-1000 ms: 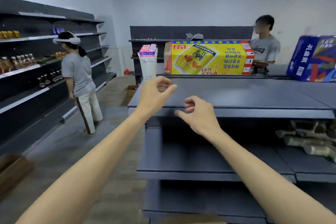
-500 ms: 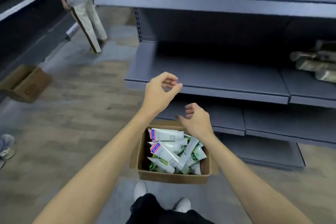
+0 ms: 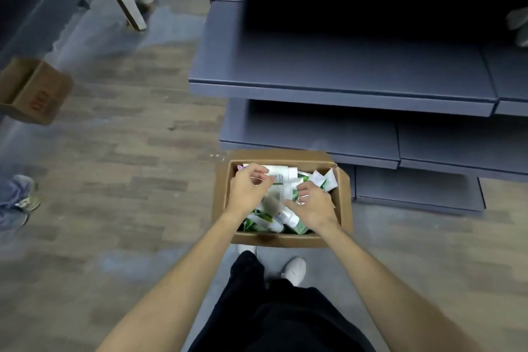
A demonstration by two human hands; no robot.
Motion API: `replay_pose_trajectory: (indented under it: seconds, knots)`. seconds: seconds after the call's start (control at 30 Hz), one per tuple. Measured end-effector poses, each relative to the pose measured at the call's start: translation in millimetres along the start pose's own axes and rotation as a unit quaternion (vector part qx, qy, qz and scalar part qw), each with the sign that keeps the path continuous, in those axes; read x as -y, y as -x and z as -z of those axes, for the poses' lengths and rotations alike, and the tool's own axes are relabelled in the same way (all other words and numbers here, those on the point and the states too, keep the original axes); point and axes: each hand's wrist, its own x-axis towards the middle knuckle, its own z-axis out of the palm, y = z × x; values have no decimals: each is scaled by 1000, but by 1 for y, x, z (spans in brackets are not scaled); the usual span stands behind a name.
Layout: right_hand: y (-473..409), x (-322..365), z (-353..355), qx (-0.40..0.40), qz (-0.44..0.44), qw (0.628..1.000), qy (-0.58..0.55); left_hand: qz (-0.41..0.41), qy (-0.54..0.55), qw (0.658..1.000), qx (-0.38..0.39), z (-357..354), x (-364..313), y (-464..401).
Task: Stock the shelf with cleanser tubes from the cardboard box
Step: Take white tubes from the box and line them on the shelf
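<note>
Spare cardboard box (image 3: pixel 34 91) at far left on floor, irrelevant. Cardboard box (image 3: pixel 281 239) of cleanser tubes (image 3: pixel 270 218) on floor just before lowest shelf (image 3: pixel 328 86) tier, both hands inside.

Left hand (image 3: pixel 248 192) at box's far-left corner, fingers curled over white tube (image 3: pixel 281 174); tube's long axis runs left-right along far edge, cap end pointing right. Contact likely but blurred, cannot tell if truly gripped or just touching.

Right hand (image 3: pixel 313 206) over box's right half, fingers bent down into pile near green-and-white tubes; nothing visibly pinched, grip state unclear too.

Remaining tubes jumbled, mostly slanted toward near edge, between and under both hands.

Judgement: pick stage, nothing lifted yet. Left hand nearer to white tube, directly over its left end; wrap across short axis, then lift up and forward to shelf. Shelf boards beyond far edge bare where visible.
</note>
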Motion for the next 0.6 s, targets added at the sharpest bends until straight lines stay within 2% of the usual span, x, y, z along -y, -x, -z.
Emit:
replay_pose_trajectory:
  seconds: [0.2,0.33,0.6]
  knots:
    - [-8,-18,-22,36,-20,997,71,60,-32,998,-2,-9,47,4]
    - [-17,-20,-41,64,-30,989,132,63,-67,996,20,-13,70,1]
    - [-26,-17,-73,61,-28,966,248,62,-86,994,26,-15,85,-7]
